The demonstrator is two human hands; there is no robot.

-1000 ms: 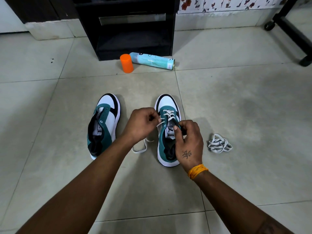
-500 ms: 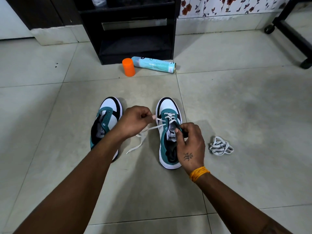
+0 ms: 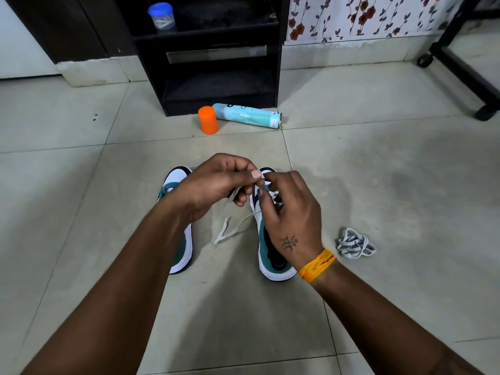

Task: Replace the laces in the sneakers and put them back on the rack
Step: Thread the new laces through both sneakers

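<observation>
Two teal, white and black sneakers stand side by side on the tiled floor. The left sneaker (image 3: 177, 185) is mostly hidden behind my left forearm. The right sneaker (image 3: 266, 255) is partly laced with a white lace (image 3: 230, 232), whose loose end trails on the floor between the shoes. My left hand (image 3: 219, 182) pinches the lace above the right sneaker's toe. My right hand (image 3: 290, 212) meets it there, its fingers curled at the lace over the sneaker's eyelets. A second bundled lace (image 3: 355, 243) lies on the floor right of the shoes.
A black rack (image 3: 216, 58) stands against the far wall, with a blue-lidded jar (image 3: 161, 17) on its shelf. A light blue spray can (image 3: 247, 115) lies before it beside its orange cap (image 3: 208, 119). A black wheeled stand leg (image 3: 465, 69) crosses the far right.
My left hand has lifted and moved right, pulling the lace up. My right hand has risen from the sneaker's tongue to meet it. The camera has tilted to show more of the rack.
</observation>
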